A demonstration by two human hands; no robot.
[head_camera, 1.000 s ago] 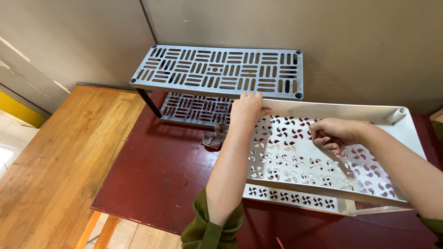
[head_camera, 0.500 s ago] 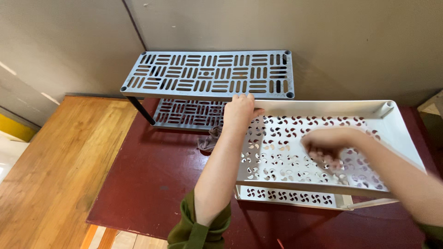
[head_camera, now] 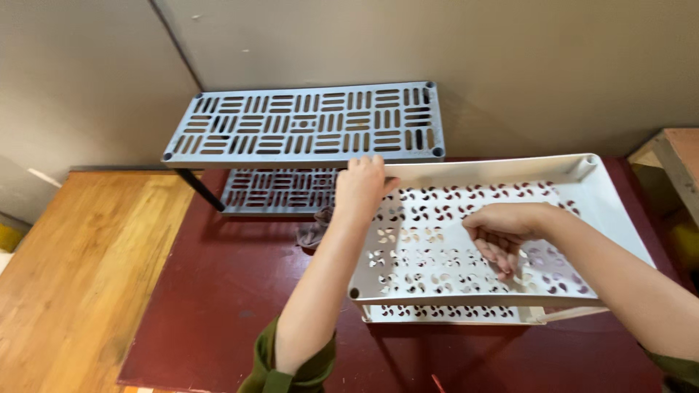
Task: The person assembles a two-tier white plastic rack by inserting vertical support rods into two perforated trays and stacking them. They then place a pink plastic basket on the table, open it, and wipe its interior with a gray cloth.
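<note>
A white perforated plastic shelf rack (head_camera: 582,175) stands on the dark red floor (head_camera: 218,291), with a lower tier showing under its front edge. My left hand (head_camera: 360,185) grips the far left corner of its top tray. My right hand (head_camera: 502,233) rests on the middle of the tray surface, fingers curled down onto the perforations; whether it holds anything small is hidden. A grey slotted two-tier rack (head_camera: 306,124) stands just behind and to the left, against the wall.
A crumpled grey cloth (head_camera: 313,233) lies on the floor between the two racks, by my left wrist. Wooden flooring (head_camera: 73,276) runs along the left. A wooden block edge (head_camera: 673,156) sits at the far right.
My right hand has slid from the tray's upper middle toward its centre. The view has shifted slightly; my left hand stays on the tray's corner.
</note>
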